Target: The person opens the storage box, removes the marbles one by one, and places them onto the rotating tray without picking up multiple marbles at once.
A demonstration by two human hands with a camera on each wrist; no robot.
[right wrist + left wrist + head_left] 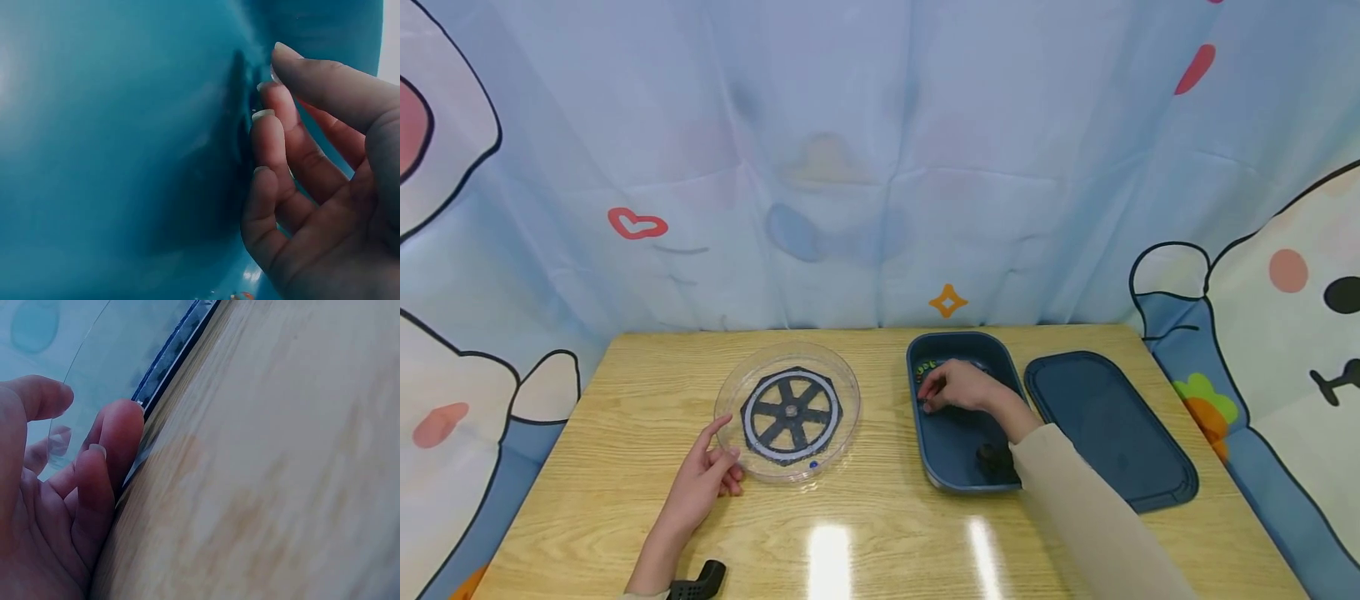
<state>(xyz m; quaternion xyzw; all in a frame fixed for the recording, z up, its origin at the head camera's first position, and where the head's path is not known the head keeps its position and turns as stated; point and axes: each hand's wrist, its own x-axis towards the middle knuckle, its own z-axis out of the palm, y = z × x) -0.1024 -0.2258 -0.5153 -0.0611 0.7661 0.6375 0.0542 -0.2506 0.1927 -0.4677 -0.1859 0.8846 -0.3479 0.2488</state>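
A clear round dish (pixel 855 392) stands on the left of the table, with a dark six-spoked wheel shape (pixel 790 385) in its middle. Near its front edge lies a small blue bead (pixel 813 464). My left hand (pixel 703 475) touches the left side of this dish, fingers loosely bent against the rim (pixel 65 378). Inside a deep blue box (pixel 936 475), my right hand (pixel 962 387) reaches down by the left wall. Its thumb and forefinger (pixel 273 94) come together; whether something small sits between them is hidden. Small green pieces (pixel 927 367) lie at the box's far end.
A dark object (pixel 995 458) sits in the box's near right corner, partly behind my right sleeve (pixel 1075 492). To the right of the box a flat blue lid (pixel 1112 425) lies on the table. A patterned curtain (pixel 850 167) hangs behind the table (pixel 640 400).
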